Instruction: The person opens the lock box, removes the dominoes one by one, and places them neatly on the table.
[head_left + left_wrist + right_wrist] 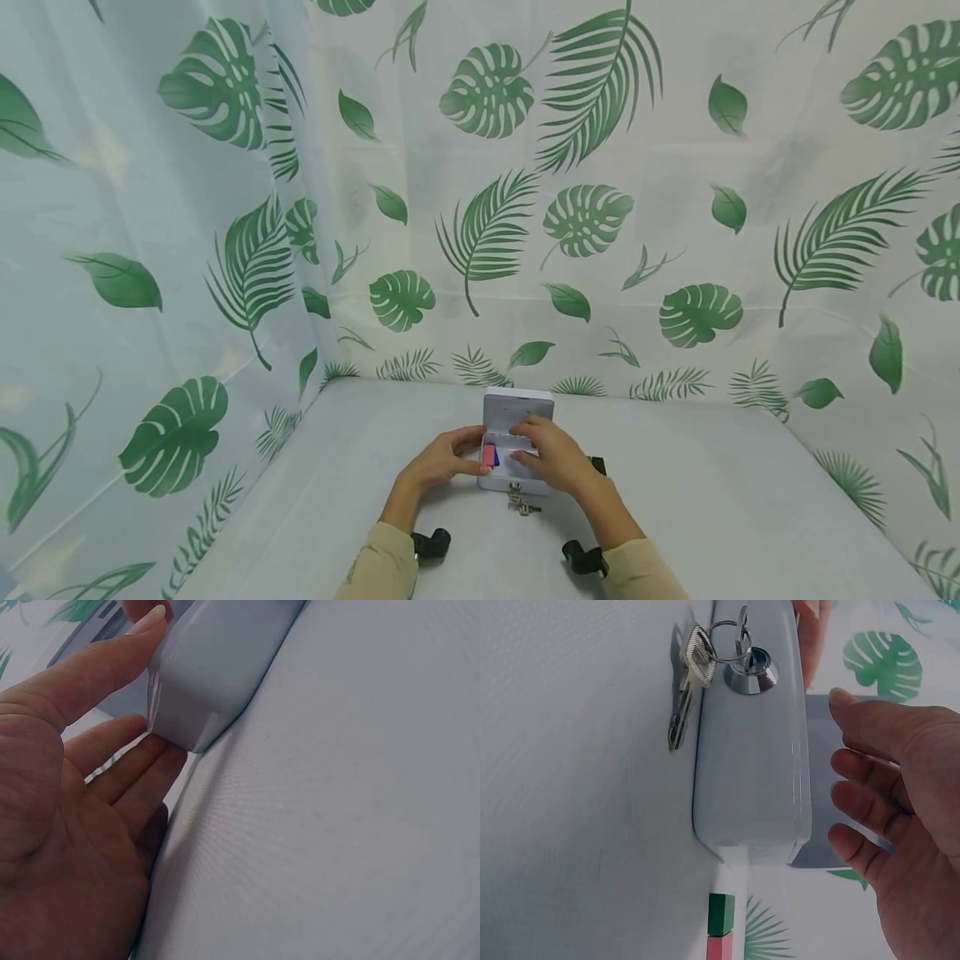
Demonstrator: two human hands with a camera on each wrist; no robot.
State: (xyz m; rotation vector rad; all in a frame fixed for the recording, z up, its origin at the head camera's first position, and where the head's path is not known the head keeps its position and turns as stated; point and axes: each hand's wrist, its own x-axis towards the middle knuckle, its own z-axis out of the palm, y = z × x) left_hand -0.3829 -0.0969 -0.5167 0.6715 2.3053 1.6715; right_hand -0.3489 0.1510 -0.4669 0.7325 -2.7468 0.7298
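Observation:
A small white metal lock box [491, 483] sits on the table with its lid [517, 411] raised at the back. Inside its left end lie a pink block [489, 455] and a blue block [497, 457]. My left hand [438, 460] holds that end, thumb at the front corner and fingers round the side. Over the box's right half hovers my right hand [557, 457], fingers loosely bent, nothing seen between them. A key [742, 630] stands in the front lock [751, 673], and another key [690, 682] hangs from the same ring.
Beside the box's right end, a green block [721, 913] and a pink block [719, 947] rest on the white-covered table [720, 500]. A leaf-printed curtain [645, 250] closes off the back and sides. Black cameras [431, 544] are worn on both wrists.

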